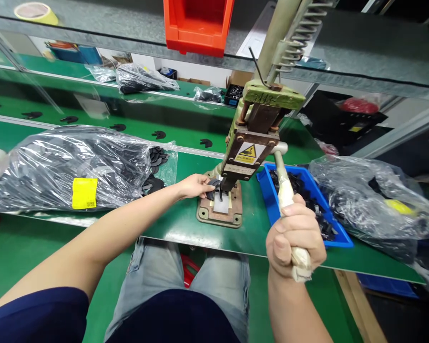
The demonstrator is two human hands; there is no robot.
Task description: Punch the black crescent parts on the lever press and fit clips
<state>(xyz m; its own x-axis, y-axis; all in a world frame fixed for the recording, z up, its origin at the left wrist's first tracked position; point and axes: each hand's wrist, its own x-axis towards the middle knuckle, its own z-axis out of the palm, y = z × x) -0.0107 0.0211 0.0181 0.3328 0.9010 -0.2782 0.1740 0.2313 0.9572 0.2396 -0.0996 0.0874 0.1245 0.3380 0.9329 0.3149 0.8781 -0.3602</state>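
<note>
A green hand press [259, 128] with a warning label stands on the green bench. Its ram reaches down close to a pale plate [220, 204] on the base. My left hand [196, 186] pinches a black curved plastic part [211, 187] at the pale plate, under the ram. My right hand [296, 236] is wrapped round the press lever [285, 186], whose grip is bound in whitish tape. The far side of the black part is partly hidden by the ram.
Left of the press lies a clear bag [57, 162] of black parts. On the right are a blue bin [271, 205] of small black parts and another plastic bag [379, 200]. Black parts [158, 135] lie spaced along the green surface behind. An orange bin [199, 40] overhangs the shelf.
</note>
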